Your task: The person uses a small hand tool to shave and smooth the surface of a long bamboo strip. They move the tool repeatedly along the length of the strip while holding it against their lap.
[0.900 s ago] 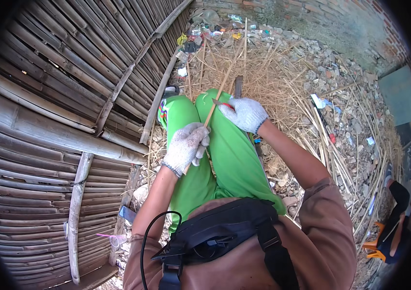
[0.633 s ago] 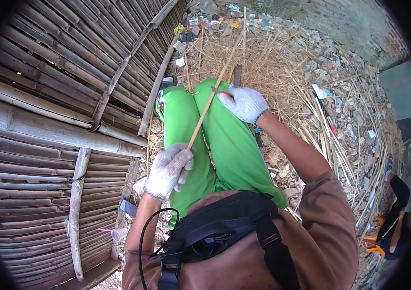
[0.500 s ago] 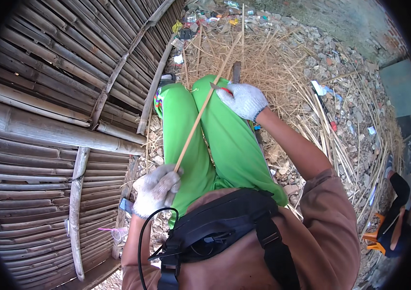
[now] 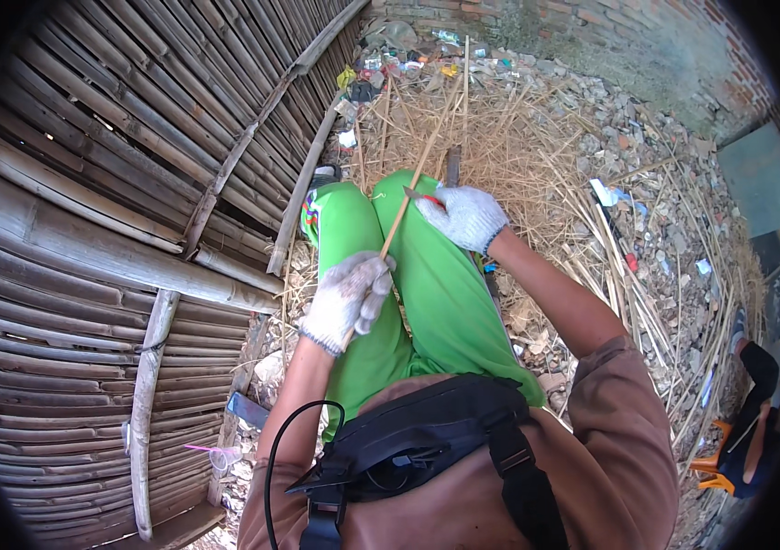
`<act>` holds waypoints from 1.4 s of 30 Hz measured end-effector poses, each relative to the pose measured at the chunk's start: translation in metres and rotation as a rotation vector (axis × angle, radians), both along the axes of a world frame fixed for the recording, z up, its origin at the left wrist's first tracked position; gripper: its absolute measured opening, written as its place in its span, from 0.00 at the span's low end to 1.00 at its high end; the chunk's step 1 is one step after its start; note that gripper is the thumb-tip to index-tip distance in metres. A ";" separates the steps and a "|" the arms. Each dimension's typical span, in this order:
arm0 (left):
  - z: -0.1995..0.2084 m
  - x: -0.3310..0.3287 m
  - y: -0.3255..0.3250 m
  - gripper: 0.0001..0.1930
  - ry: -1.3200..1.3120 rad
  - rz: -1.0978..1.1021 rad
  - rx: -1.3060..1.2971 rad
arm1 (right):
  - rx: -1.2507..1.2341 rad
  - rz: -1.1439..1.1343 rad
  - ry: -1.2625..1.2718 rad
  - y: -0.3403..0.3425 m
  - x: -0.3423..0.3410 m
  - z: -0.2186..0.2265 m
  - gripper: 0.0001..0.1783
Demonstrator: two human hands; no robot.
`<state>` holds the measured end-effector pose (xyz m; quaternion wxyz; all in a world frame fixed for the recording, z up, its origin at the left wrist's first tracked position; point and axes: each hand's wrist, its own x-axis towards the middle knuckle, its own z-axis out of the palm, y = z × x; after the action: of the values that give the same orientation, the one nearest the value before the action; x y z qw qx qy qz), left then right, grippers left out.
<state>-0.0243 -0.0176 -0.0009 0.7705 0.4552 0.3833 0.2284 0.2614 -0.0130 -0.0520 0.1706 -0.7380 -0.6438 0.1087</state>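
Observation:
A thin, light-brown bamboo strip (image 4: 421, 161) slants up and away across my green-trousered knees. Its near end is in my left hand (image 4: 346, 295), a white-gloved hand closed round it above my left thigh. My right hand (image 4: 465, 218), gloved too, is closed on a small knife (image 4: 411, 193) with a red handle, most of which the glove hides. The blade meets the strip over my right knee. Just beyond that knee a dark flat bar (image 4: 453, 166) sticks up from the straw.
On the left stands a bamboo slat wall (image 4: 147, 101) with thick poles. Straw and shavings (image 4: 537, 137), rubble and litter cover the ground. Loose bamboo strips (image 4: 624, 284) lie to the right. A phone (image 4: 245, 410) and a plastic cup (image 4: 222, 456) are at lower left. Another person (image 4: 757, 412) sits far right.
My left hand has moved up and forward along my thigh, bringing the strip's near end closer to the knife. The right hand stays at my right knee with the knife.

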 end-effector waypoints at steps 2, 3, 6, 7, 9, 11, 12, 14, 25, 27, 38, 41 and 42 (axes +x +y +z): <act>-0.005 0.007 0.008 0.15 -0.049 0.008 -0.035 | 0.017 -0.003 0.000 0.001 -0.001 0.002 0.36; -0.004 0.007 0.005 0.15 -0.040 0.008 -0.026 | 0.033 -0.012 0.007 -0.002 0.000 -0.001 0.37; 0.004 -0.013 -0.005 0.15 0.018 -0.030 -0.016 | 0.051 -0.029 0.017 -0.003 0.001 -0.005 0.37; 0.003 -0.024 -0.010 0.16 0.013 -0.039 -0.014 | 0.038 -0.030 0.013 -0.003 0.002 -0.004 0.38; 0.002 -0.049 -0.020 0.17 -0.015 -0.038 -0.050 | 0.017 -0.029 0.007 -0.001 0.002 -0.006 0.38; 0.003 -0.072 -0.033 0.18 -0.022 -0.041 -0.076 | -0.008 -0.029 -0.002 -0.002 0.002 -0.006 0.38; 0.004 -0.088 -0.041 0.18 -0.041 -0.023 -0.089 | -0.015 -0.025 -0.005 0.000 0.000 -0.004 0.38; 0.001 -0.112 -0.055 0.17 -0.080 -0.006 -0.127 | -0.006 -0.020 -0.028 -0.003 0.000 -0.001 0.37; 0.004 -0.032 -0.011 0.15 0.014 -0.043 -0.023 | -0.002 0.016 0.003 -0.004 0.000 0.001 0.35; -0.003 -0.008 0.010 0.15 -0.004 -0.052 -0.018 | 0.007 0.027 -0.018 0.001 0.000 -0.001 0.36; 0.006 -0.034 -0.012 0.15 0.060 -0.041 0.003 | -0.028 -0.016 0.017 0.001 -0.001 -0.001 0.37; 0.007 -0.073 -0.038 0.17 0.011 -0.017 -0.055 | -0.048 -0.031 0.042 -0.001 -0.001 0.000 0.38; 0.000 -0.090 -0.046 0.17 -0.041 -0.015 -0.089 | -0.044 -0.045 0.044 -0.004 0.003 0.000 0.38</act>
<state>-0.1139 -0.0636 -0.0006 0.7993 0.4188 0.3737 0.2147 0.2640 -0.0170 -0.0523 0.1711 -0.7534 -0.6204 0.1352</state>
